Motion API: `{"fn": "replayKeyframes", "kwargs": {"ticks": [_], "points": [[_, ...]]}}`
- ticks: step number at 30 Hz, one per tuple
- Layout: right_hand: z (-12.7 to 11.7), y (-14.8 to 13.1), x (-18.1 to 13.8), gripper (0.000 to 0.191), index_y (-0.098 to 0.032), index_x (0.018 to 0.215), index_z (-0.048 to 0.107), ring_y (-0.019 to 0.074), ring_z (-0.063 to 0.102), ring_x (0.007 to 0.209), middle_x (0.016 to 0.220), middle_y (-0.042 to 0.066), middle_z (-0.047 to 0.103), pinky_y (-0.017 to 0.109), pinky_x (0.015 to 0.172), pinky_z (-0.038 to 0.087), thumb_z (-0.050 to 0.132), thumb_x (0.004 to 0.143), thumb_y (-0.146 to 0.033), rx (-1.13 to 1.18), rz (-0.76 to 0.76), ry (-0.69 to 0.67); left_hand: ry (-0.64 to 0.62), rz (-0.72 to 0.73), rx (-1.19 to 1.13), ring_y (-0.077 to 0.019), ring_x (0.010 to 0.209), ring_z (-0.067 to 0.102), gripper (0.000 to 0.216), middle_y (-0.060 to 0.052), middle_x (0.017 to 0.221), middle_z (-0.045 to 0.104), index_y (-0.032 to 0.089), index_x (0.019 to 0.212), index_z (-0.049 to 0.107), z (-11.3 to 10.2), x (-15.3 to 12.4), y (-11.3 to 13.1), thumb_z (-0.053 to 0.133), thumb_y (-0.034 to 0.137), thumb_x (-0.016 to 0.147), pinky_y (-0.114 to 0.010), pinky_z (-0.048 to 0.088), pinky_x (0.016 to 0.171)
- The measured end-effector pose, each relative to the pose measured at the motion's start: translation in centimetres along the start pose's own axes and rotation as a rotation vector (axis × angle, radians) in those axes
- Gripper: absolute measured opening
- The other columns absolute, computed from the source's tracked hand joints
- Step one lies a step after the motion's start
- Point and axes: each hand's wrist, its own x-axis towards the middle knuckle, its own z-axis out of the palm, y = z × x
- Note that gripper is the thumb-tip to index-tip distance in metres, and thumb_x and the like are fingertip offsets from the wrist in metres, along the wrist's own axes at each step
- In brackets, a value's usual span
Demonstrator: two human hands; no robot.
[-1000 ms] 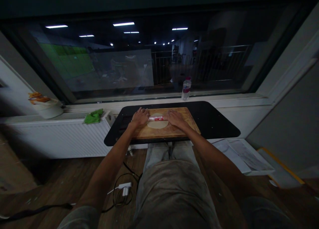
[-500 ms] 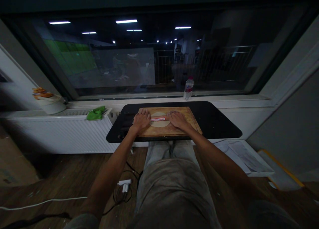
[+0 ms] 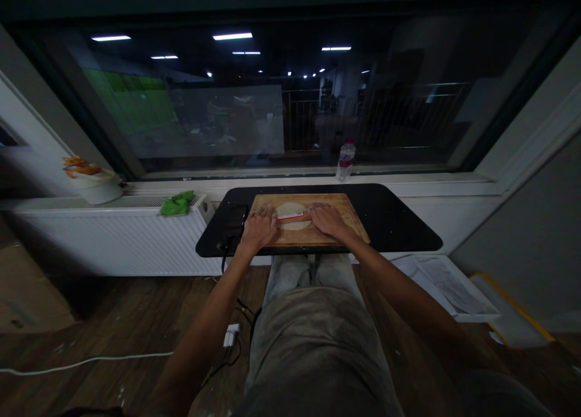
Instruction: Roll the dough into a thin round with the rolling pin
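Note:
A wooden rolling pin (image 3: 297, 218) with a red and white label lies crosswise on a flat round of dough (image 3: 295, 226). The dough rests on a wooden cutting board (image 3: 313, 238). My left hand (image 3: 261, 226) is closed over the left end of the pin, and my right hand (image 3: 325, 217) is over its right end. Both hands cover the pin's ends, so only the middle stretch with the label shows. Pale dough is visible on both sides of the pin.
Under the board is a black tabletop (image 3: 399, 223), with a dark box-like item (image 3: 235, 217) and cable at its left. A water bottle (image 3: 345, 161) stands on the windowsill. A green cloth (image 3: 177, 204) lies on the radiator (image 3: 113, 241); a white tray (image 3: 447, 287) sits low right.
The rolling pin has turned, so its label shows differently and bare wood appears below it. My left hand has shifted slightly right, and the dark item beside it is more visible.

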Motion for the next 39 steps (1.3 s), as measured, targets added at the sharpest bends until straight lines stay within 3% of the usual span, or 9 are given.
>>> {"fn": "replayKeyframes", "kwargs": {"ticks": [6,11,17,27,39], "points": [[0.5,0.1,-0.5,0.053,-0.007,0.144,0.076,0.0348,0.067,0.144,0.154,0.022,0.073,0.046,0.127,0.046,0.032,0.119,-0.023,-0.010,-0.035,0.023,0.023,0.004,-0.006,-0.0373,0.151,0.064,0.058,-0.019,0.160,0.069,0.017,0.170,0.054,-0.1,-1.4,0.4,0.039,0.038,0.117,-0.050,0.049,0.126],[1.1,0.0,-1.2,0.055,-0.007,0.152,0.070,0.0331,0.063,0.151,0.158,0.022,0.070,0.047,0.133,0.039,0.032,0.119,-0.028,0.066,0.007,0.136,0.034,0.010,-0.021,-0.0358,0.159,0.057,0.056,-0.016,0.167,0.064,0.020,0.168,0.056,-0.2,-2.1,0.7,0.038,0.038,0.119,-0.049,0.045,0.130],[1.3,-0.3,-2.7,0.056,-0.006,0.160,0.064,0.0329,0.053,0.161,0.167,0.022,0.062,0.053,0.139,0.031,0.033,0.118,-0.028,0.131,0.037,0.175,0.032,0.029,-0.043,-0.0349,0.160,0.055,0.053,-0.014,0.168,0.064,0.022,0.166,0.058,-0.7,-2.9,0.9,0.041,0.037,0.118,-0.049,0.044,0.130],[1.3,-1.2,-5.6,0.057,-0.007,0.160,0.065,0.0335,0.052,0.162,0.167,0.022,0.062,0.056,0.141,0.027,0.034,0.118,-0.030,0.169,0.049,0.229,0.061,0.119,-0.061,-0.0328,0.160,0.055,0.052,-0.010,0.168,0.064,0.022,0.160,0.065,-0.9,-4.2,0.5,0.038,0.037,0.119,-0.050,0.040,0.135],[2.2,-2.8,-8.3,0.056,-0.006,0.162,0.063,0.0356,0.052,0.161,0.165,0.021,0.064,0.058,0.140,0.027,0.035,0.119,-0.029,0.075,0.091,0.367,0.228,0.224,-0.082,-0.0307,0.156,0.061,0.048,-0.007,0.163,0.069,0.023,0.156,0.069,0.6,-5.2,-0.4,0.042,0.037,0.120,-0.053,0.045,0.135]]}}
